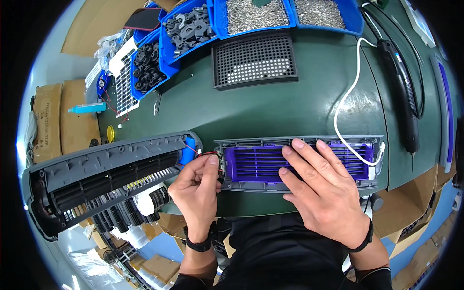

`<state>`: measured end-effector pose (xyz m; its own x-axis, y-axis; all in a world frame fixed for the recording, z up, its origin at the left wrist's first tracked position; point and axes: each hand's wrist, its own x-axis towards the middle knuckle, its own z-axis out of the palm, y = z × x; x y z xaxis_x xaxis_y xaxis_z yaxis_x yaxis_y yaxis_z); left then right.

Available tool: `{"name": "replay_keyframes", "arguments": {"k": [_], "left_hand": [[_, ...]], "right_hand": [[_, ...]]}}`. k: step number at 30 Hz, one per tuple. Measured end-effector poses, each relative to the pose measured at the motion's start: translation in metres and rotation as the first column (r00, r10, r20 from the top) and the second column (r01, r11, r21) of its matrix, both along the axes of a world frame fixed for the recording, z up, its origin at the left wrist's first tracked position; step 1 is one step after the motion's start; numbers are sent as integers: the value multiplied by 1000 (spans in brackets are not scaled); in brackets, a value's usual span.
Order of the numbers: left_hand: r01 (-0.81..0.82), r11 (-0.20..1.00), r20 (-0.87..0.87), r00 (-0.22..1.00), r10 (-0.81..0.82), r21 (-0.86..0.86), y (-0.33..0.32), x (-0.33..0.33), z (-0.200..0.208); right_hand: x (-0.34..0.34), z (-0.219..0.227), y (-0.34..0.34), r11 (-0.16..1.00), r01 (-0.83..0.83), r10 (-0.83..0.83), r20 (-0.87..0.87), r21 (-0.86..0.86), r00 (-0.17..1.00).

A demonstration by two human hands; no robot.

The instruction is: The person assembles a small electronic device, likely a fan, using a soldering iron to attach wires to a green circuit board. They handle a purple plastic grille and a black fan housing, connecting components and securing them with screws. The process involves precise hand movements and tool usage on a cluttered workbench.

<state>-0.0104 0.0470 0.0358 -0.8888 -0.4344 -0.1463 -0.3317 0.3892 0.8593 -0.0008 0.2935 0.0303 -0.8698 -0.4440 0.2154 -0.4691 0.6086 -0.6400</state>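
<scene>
Your left hand (195, 191) is bent, thumb and finger pinched together by the red wires (209, 153), but I can't tell what they hold. Your right hand (323, 195) lies flat, fingers spread and not gripping, on the purple vent (253, 163) near the front edge of the table (309, 108).

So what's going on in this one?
A person's right hand lies spread over a purple slatted panel in a gray frame. The left hand appears to pinch thin red wires at the frame's left end. Farther left lies an open gray housing; a white cable reaches the frame's right end.
</scene>
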Motion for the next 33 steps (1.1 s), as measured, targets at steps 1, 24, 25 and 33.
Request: {"name": "replay_keyframes", "arguments": {"k": [1, 24, 25, 33], "left_hand": [[0, 1000, 2, 1000, 0, 1, 0, 0, 0], [37, 998, 3, 999, -38, 49, 0, -5, 4], [44, 998, -2, 999, -44, 44, 0, -5, 4], [42, 998, -35, 999, -40, 47, 0, -2, -2]], "right_hand": [[0, 1, 0, 1000, 0, 0, 0, 4, 1000], [-2, 9, -4, 998, -6, 5, 1, 68, 1000], [-2, 10, -4, 997, -6, 6, 1, 78, 1000], [-1, 11, -7, 993, 13, -12, -14, 115, 1000]]}}
